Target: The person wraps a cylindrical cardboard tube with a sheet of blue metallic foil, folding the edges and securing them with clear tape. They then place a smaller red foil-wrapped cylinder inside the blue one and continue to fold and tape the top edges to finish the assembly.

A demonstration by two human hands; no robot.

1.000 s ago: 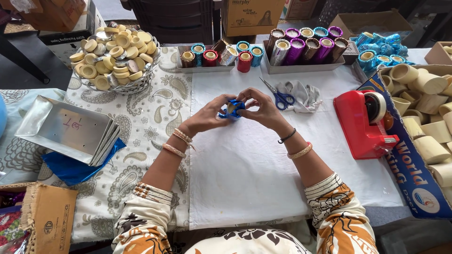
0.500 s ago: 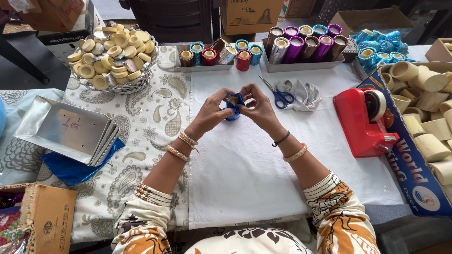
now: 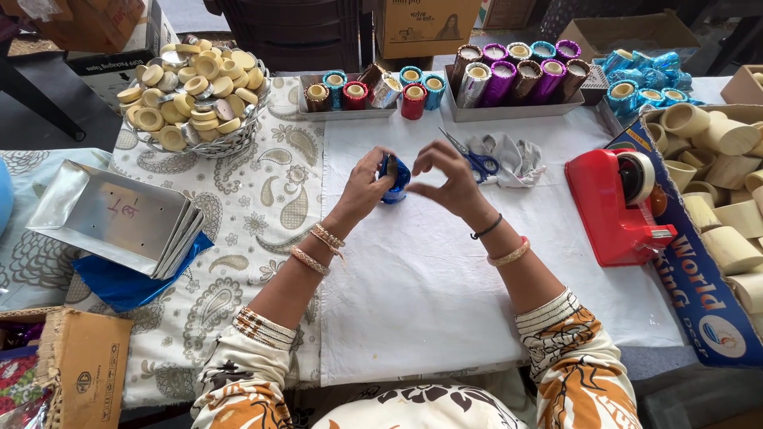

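My left hand grips a small cup wrapped in shiny blue foil above the white cloth. My right hand hovers just to the right of it, fingers curled, thumb and forefinger pinched close together, apart from the foil. Whether it pinches a bit of tape I cannot tell. Blue-handled scissors lie just beyond my right hand, next to a crumpled grey cloth.
A red tape dispenser stands at right beside a box of plain cardboard cups. Trays of foil-wrapped cups line the back. A wire basket of round lids and stacked metal trays sit at left.
My hands have risen and moved away from me with the blue cup. The right hand has come off the cup and now hangs beside it.
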